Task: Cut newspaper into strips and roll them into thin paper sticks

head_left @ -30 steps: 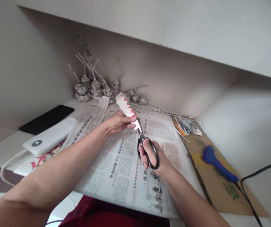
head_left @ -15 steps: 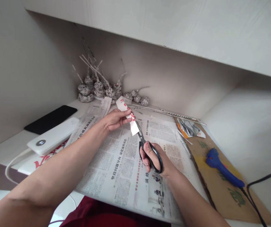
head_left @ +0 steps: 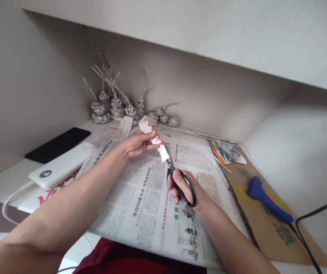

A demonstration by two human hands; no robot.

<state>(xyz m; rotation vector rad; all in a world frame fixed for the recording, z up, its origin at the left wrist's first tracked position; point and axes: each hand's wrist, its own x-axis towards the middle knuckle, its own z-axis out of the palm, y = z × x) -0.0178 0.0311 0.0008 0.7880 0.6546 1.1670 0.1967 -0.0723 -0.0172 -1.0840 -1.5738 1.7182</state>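
Note:
Between the thumb and fingers of my left hand point(head_left: 139, 144) is a white paper strip point(head_left: 162, 152) with red characters printed on it. My right hand point(head_left: 186, 186) grips black-handled scissors point(head_left: 171, 165), the thumb and fingers at the handle loops. The blades point away from me and lie along the strip's right edge, near its lower end. Whether they are cutting into the paper, I cannot tell. Both hands are over newspaper sheets point(head_left: 123, 198) spread on the table.
Several woven gourd-like shapes point(head_left: 117, 106) stand at the back left. A black phone point(head_left: 57, 144) and a white power bank point(head_left: 62, 165) lie at left. On the right, cardboard point(head_left: 266, 236) carries a blue glue gun point(head_left: 268, 201) with a cable. A shelf point(head_left: 180, 26) overhangs the table.
The view has shifted slightly, so most things appear a little further left. The strip's lower end has turned slightly against the blades. Both hands keep their hold.

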